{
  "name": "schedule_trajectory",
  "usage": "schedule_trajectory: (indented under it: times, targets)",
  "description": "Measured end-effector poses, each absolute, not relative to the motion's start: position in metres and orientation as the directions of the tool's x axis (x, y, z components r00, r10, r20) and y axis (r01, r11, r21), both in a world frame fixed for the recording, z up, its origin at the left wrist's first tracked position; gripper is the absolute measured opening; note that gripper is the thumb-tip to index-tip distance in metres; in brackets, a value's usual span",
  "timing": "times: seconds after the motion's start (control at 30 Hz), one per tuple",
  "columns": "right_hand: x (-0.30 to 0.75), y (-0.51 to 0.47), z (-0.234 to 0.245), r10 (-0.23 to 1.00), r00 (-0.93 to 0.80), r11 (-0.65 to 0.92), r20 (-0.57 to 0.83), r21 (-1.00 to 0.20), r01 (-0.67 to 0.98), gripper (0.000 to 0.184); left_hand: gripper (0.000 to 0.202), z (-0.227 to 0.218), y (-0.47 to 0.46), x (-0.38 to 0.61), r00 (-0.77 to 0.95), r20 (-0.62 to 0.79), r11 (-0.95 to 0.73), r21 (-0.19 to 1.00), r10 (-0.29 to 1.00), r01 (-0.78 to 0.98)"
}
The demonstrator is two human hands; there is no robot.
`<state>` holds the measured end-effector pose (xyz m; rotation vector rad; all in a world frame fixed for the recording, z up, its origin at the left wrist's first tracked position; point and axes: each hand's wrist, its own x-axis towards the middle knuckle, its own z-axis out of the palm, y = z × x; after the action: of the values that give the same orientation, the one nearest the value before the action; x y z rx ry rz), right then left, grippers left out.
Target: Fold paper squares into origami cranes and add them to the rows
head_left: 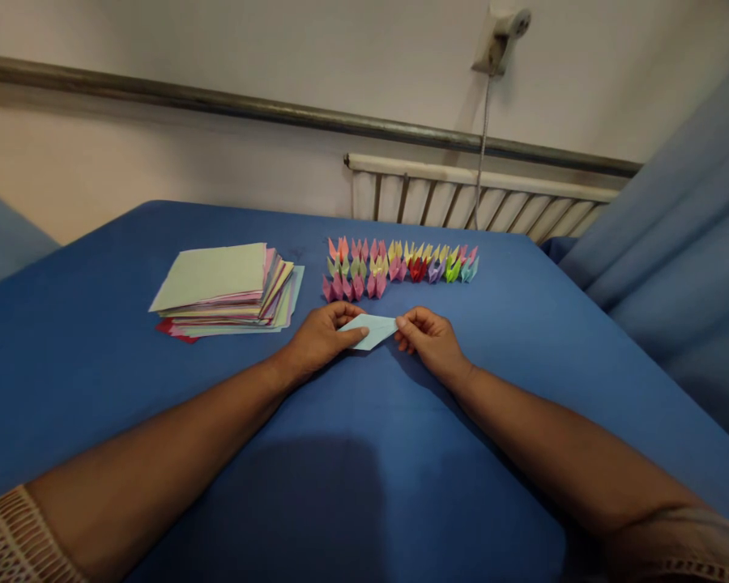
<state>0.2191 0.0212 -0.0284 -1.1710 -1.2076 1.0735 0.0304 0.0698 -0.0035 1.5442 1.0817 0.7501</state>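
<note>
A pale blue piece of folded paper [373, 330], shaped like a long diamond, is held between my two hands just above the table. My left hand [328, 334] grips its left part, the thumb lying flat on top and the fingers underneath. At the right tip, my right hand [428, 336] pinches the paper between thumb and forefinger, with the other fingers curled below. Just beyond my hands stand rows of small folded paper cranes [398, 267] in pink, yellow, red, purple, green and blue.
Left of my hands lies an uneven stack of coloured paper sheets [219, 279]. A blue cloth covers the table [340, 453]. Behind it are a white radiator [437, 186], a metal pipe [249, 109] and a wall socket with a hanging cord [498, 44]. A blue curtain [686, 235] hangs at right.
</note>
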Motion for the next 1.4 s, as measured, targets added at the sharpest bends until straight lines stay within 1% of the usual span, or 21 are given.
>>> schedule_trajectory:
  times: [0.27, 0.57, 0.67, 0.77, 0.9, 0.97, 1.03, 1.1, 1.17, 1.23, 1.33, 1.4]
  targets:
    - [0.2188, 0.0208, -0.0255, 0.996, 0.066, 0.062, 0.064, -0.997, 0.035, 0.037, 0.031, -0.0035, 0.0690, 0.0301, 0.402, -0.066, -0.037, 0.969, 0.913, 0.244]
    - [0.2187, 0.0225, -0.0273, 0.995, 0.093, 0.029, 0.033, -0.999, 0.044, 0.039, 0.036, -0.0040, 0.0698, 0.0302, 0.415, -0.097, 0.001, 0.975, 0.905, 0.224]
    - [0.2209, 0.0236, -0.0287, 0.993, 0.115, 0.014, 0.021, -0.998, 0.062, 0.041, 0.035, -0.0054, 0.0709, 0.0300, 0.407, -0.108, 0.022, 0.978, 0.907, 0.209]
    - [0.2220, 0.0222, -0.0283, 0.993, 0.108, 0.029, 0.041, -0.994, 0.107, 0.043, 0.033, -0.0061, 0.0711, 0.0301, 0.418, -0.094, -0.001, 0.975, 0.904, 0.221]
    - [0.2176, 0.0183, -0.0284, 0.994, 0.039, 0.092, 0.098, -0.987, 0.132, 0.034, 0.031, -0.0050, 0.0666, 0.0305, 0.487, -0.078, -0.055, 0.966, 0.870, 0.252]
    - [0.2145, 0.0180, -0.0300, 0.995, -0.006, 0.098, 0.098, -0.989, 0.111, 0.028, 0.029, -0.0043, 0.0633, 0.0307, 0.535, -0.079, -0.080, 0.960, 0.841, 0.268]
    - [0.2128, 0.0193, -0.0319, 0.997, -0.028, 0.079, 0.076, -0.992, 0.096, 0.027, 0.029, -0.0041, 0.0615, 0.0308, 0.555, -0.070, -0.094, 0.960, 0.829, 0.263]
    - [0.2132, 0.0216, -0.0329, 0.998, -0.003, 0.057, 0.057, -0.995, 0.084, 0.028, 0.032, -0.0044, 0.0622, 0.0306, 0.528, -0.074, -0.063, 0.969, 0.846, 0.238]
    - [0.2152, 0.0241, -0.0329, 0.997, 0.058, 0.052, 0.055, -0.997, 0.062, 0.028, 0.036, -0.0048, 0.0647, 0.0301, 0.476, -0.094, 0.003, 0.982, 0.874, 0.188]
    - [0.2175, 0.0260, -0.0325, 0.991, 0.118, 0.059, 0.063, -0.998, 0.037, 0.029, 0.036, -0.0046, 0.0673, 0.0294, 0.433, -0.114, 0.078, 0.992, 0.894, 0.100]
    - [0.2194, 0.0269, -0.0327, 0.982, 0.173, 0.074, 0.075, -0.997, 0.015, 0.031, 0.035, -0.0030, 0.0686, 0.0286, 0.425, -0.123, 0.149, 0.988, 0.897, -0.028]
    - [0.2193, 0.0262, -0.0333, 0.980, 0.179, 0.088, 0.090, -0.996, 0.018, 0.031, 0.033, -0.0019, 0.0676, 0.0285, 0.441, -0.123, 0.143, 0.990, 0.889, -0.011]
